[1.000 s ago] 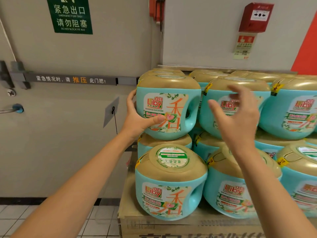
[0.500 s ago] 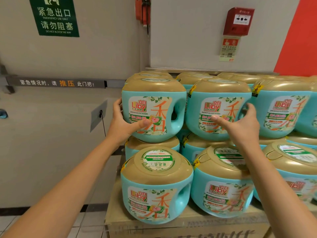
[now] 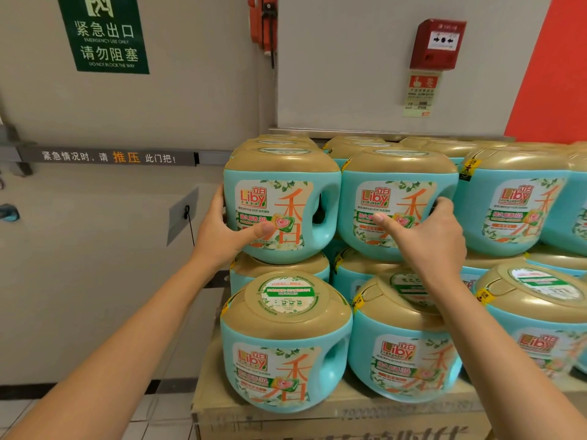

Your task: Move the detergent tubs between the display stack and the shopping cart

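The left hand (image 3: 222,238) is set against the left flank of the end tub (image 3: 286,198) on the top tier of the display stack (image 3: 514,211). Its fingers (image 3: 218,198) are curled round the tub's left side and are largely hidden behind it, while the thumb is laid flat across the front label. The tub is thus clasped between thumb and fingers. It is borne on the gold lid of another tub just below them.

The right hand (image 3: 428,239) is placed on the neighbouring tub (image 3: 390,192), just beside the first in the same tier. Its fingers (image 3: 442,203) are pressed together and hooked over the teal handle at that tub's right edge, and the thumb is stretched leftward over the label.

Beneath the left wrist a front tub (image 3: 286,350) is seen on a cardboard carton (image 3: 333,420), with further tubs ranged below and to the right of the right fingers. To the left of the left fingers a door push bar (image 3: 108,157) is mounted, and a green exit sign (image 3: 104,33) is fixed high above it. A red fire alarm (image 3: 438,42) is mounted on the wall well above the right fingers.
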Available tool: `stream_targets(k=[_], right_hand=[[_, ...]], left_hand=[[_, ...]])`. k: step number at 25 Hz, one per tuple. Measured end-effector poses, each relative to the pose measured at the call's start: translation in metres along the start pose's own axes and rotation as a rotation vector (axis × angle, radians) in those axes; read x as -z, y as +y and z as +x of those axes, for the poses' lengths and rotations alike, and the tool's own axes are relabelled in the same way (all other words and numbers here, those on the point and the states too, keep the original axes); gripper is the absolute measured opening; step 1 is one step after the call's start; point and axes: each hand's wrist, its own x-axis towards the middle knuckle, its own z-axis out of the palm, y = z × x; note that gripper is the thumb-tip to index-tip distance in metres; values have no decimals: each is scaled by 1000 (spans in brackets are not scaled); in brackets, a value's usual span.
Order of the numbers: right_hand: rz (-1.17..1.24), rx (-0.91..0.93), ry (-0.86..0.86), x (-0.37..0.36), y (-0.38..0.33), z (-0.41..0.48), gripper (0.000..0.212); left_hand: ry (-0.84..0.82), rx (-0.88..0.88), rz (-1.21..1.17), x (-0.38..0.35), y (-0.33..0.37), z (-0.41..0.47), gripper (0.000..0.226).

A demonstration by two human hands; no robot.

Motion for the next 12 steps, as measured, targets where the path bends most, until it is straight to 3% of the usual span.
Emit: stream_targets(k=[4,6,7,9,11,12], right_hand=[[-69,14,-38,5,0,-1,87],[-113,24,-18,12,2,-3,94],[-126,28,-4,18,2,-5,93],[-63,55,16,32,4,-16,79],[95,136,62,50,6,-33,49],[162,177,88,59,7,-44,32]], left_hand=[[12,50,118,2,10,-5,108],[115,47,219,3,14,-13,110],[185,34,234,3,17,-19,102],[288,-37,137,4,23,-38,66],[286,-99,-20,3,32,-61,23],[235,-107,-90,3,36,-74,14]])
